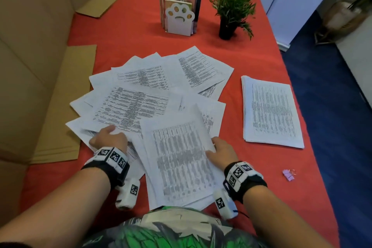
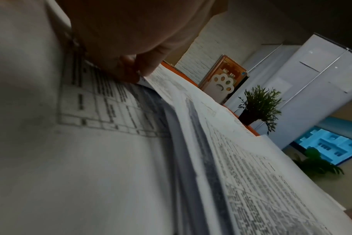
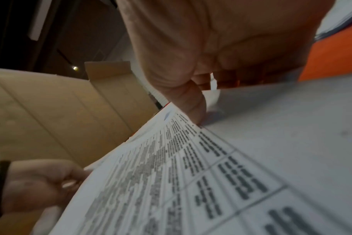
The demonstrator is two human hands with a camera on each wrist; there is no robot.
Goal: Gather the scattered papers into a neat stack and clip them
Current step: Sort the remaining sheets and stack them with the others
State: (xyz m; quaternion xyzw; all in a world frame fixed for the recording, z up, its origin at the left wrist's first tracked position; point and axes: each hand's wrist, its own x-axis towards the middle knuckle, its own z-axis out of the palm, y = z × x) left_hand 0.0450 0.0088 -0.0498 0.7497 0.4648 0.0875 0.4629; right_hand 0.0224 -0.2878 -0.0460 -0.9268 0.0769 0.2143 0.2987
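Note:
Printed white papers [image 1: 141, 90] lie fanned out over the red table [image 1: 128, 32]. A loose bundle of sheets [image 1: 181, 159] sits nearest me, slightly raised. My right hand [image 1: 218, 150] pinches its right edge, thumb [image 3: 193, 101] on top and the other fingers underneath. My left hand [image 1: 108, 137] grips the near edge of the left-hand sheets [image 2: 115, 101], fingertips [image 2: 131, 71] curled onto the paper. A squared stack of papers [image 1: 271, 110] lies apart at the right. A small purple binder clip [image 1: 288, 175] lies on the cloth near the right edge.
A white paw-shaped bookend with books [image 1: 180, 14] and a potted plant [image 1: 233, 10] stand at the back. Flat cardboard sheets [image 1: 68, 102] lie along the left, against a cardboard wall. The table's right edge drops to blue floor [image 1: 332, 106].

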